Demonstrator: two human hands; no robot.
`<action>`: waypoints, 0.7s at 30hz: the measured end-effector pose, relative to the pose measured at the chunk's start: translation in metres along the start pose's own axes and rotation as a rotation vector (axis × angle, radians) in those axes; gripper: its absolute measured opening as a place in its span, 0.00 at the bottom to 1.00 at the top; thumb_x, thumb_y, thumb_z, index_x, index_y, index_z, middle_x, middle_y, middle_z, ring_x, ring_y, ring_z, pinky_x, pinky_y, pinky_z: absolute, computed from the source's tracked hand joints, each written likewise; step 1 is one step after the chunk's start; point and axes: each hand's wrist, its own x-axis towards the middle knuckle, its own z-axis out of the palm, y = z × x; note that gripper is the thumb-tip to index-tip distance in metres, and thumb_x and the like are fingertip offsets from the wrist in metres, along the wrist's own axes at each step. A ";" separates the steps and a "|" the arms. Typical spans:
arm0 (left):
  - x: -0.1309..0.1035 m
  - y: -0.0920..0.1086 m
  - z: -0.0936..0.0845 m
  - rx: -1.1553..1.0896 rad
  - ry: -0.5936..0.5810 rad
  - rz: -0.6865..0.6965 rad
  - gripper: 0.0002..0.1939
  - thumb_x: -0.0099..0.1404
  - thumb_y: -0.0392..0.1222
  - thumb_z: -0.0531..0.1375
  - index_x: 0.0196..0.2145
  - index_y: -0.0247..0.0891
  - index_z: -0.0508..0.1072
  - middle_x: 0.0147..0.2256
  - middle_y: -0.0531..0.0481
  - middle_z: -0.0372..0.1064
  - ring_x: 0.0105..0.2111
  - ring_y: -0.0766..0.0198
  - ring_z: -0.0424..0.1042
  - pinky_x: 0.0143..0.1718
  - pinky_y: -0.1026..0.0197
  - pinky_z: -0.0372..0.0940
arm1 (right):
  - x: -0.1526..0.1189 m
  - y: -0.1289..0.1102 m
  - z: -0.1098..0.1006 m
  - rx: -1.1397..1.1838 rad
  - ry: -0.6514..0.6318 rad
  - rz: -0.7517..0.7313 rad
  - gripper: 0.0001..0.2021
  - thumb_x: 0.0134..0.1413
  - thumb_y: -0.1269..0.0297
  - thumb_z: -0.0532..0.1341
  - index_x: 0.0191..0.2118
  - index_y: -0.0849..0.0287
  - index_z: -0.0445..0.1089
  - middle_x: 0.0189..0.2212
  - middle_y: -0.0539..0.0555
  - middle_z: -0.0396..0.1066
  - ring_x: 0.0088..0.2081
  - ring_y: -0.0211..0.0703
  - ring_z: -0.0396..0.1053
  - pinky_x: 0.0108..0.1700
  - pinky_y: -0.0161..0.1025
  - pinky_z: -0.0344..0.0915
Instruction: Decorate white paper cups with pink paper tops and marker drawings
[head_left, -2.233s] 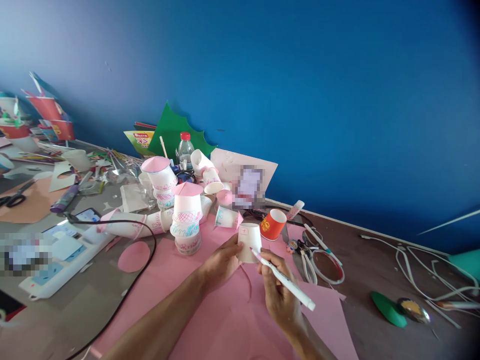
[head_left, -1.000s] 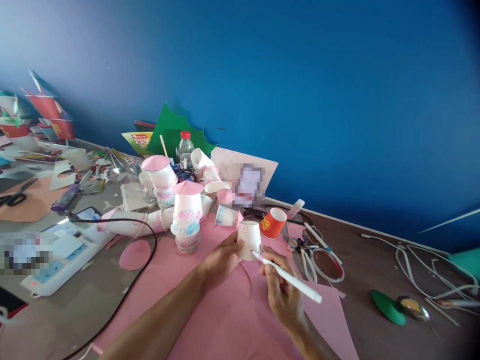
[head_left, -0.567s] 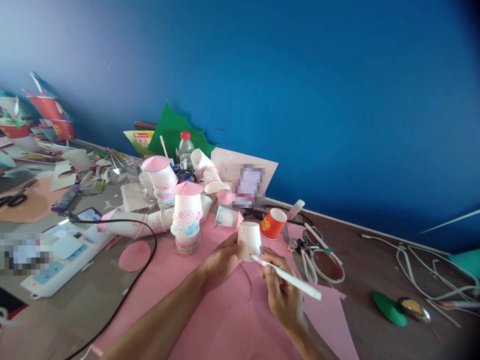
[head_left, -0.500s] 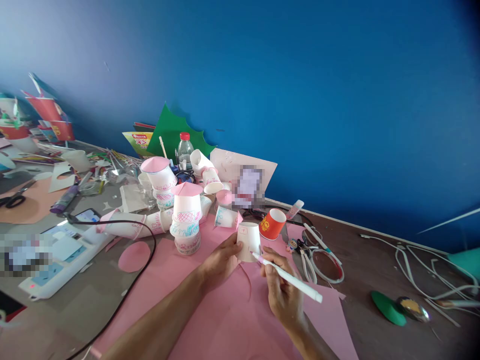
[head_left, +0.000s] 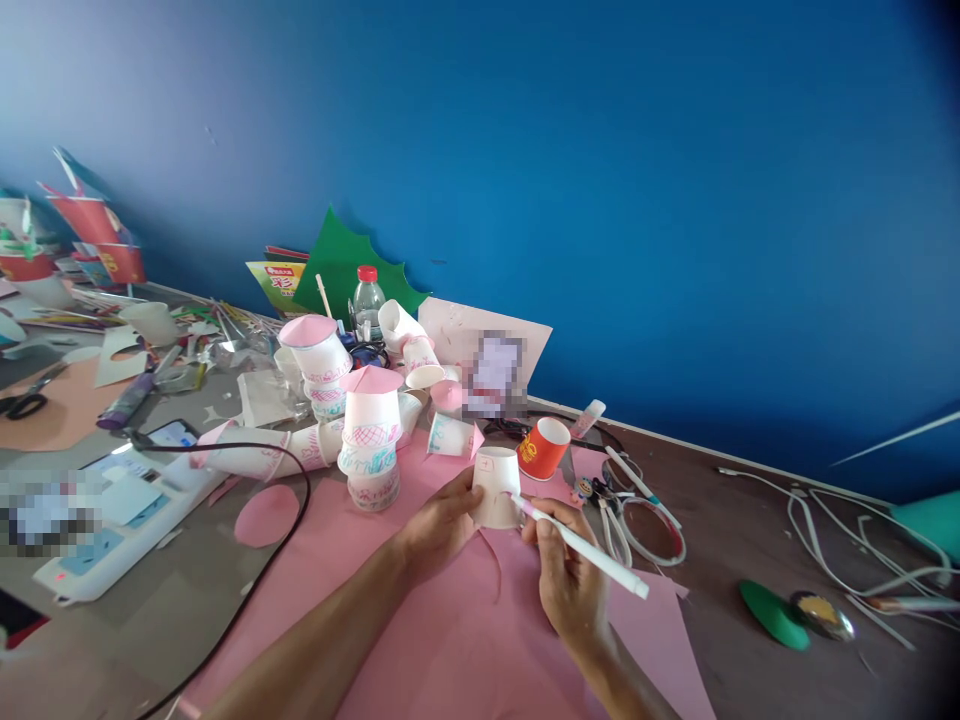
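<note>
The grip of the left hand [head_left: 442, 518] is closed around an upturned white paper cup [head_left: 496, 487], fingers curled on its left side, thumb toward the viewer. The grip of the right hand [head_left: 566, 580] pinches a white marker [head_left: 581, 545] whose pink tip touches the cup's lower right wall. The cup sits just above the centre of the view, over the pink paper sheet [head_left: 420, 640].

That sheet is the largest thing on the worktop [head_left: 720, 540], spreading from the cup toward 6 o'clock under both forearms. At 9 o'clock from the cup lies a white power strip [head_left: 112, 530], with a black cable [head_left: 277, 560] looping past it. At 11 o'clock a green paper cutout [head_left: 341, 262] leans on the blue wall [head_left: 600, 180].

Just at 9 o'clock of the held cup stands a stack of decorated cups [head_left: 370, 440] capped with a pink cone, and a second, similar stack [head_left: 320, 365] stands behind it at 10 o'clock. A clear water bottle [head_left: 366, 300] with a red cap is at 11 o'clock, near the cutout. At 1 o'clock, just beside the held cup, an orange paper cup [head_left: 544, 448] lies tilted with its mouth up and to the right. A pink paper disc [head_left: 266, 515] lies at 9 o'clock, beside the cable. At 3 o'clock, well apart, a green oval piece [head_left: 772, 615] rests on the worktop.
</note>
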 end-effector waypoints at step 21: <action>0.002 0.004 -0.007 -0.098 0.038 -0.024 0.15 0.65 0.46 0.60 0.45 0.33 0.73 0.38 0.44 0.71 0.38 0.60 0.68 0.43 0.59 0.60 | 0.013 0.000 -0.003 0.207 0.083 0.187 0.13 0.62 0.55 0.55 0.32 0.58 0.67 0.16 0.45 0.61 0.18 0.35 0.59 0.20 0.33 0.57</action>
